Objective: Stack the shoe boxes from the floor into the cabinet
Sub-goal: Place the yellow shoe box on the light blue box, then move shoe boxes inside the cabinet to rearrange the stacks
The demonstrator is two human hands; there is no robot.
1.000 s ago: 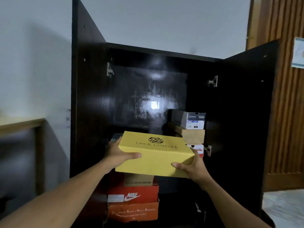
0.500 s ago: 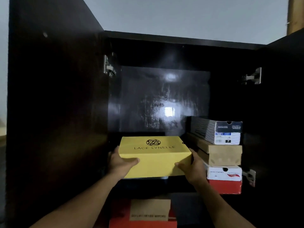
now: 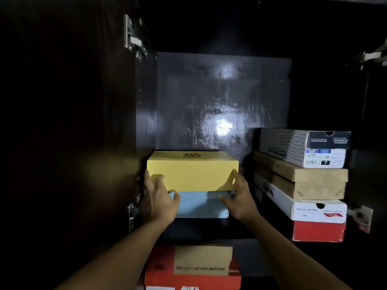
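inside the dark cabinet (image 3: 219, 97) the yellow box (image 3: 192, 174) sat on top of a pale blue box (image 3: 201, 205) at the left of the upper shelf, its left side close to the cabinet wall. the left hand (image 3: 158, 200) was spread open against the lower left corner of the yellow box, its thumb lying across the top edge of the blue box and its fingers reaching up the yellow side. the right hand (image 3: 240, 199) was pressed to the lower right corner in the same way, fingers up along the yellow box and thumb pointing left along the seam between the two boxes. both hands touched the boxes with loose, open fingers rather than a closed grip. to the right on the same shelf stood a stack of four: a grey and black box (image 3: 305, 148) on top, a brown cardboard box (image 3: 303, 181) under it, then a white box (image 3: 314, 210), then a red box (image 3: 318, 230) at the bottom. the stack stood apart from the yellow box with a dark gap between. on the level below, at the bottom edge of the view, an orange box (image 3: 192, 268) with a tan label lay between the two forearms. metal hinges (image 3: 133, 36) showed on the left wall.
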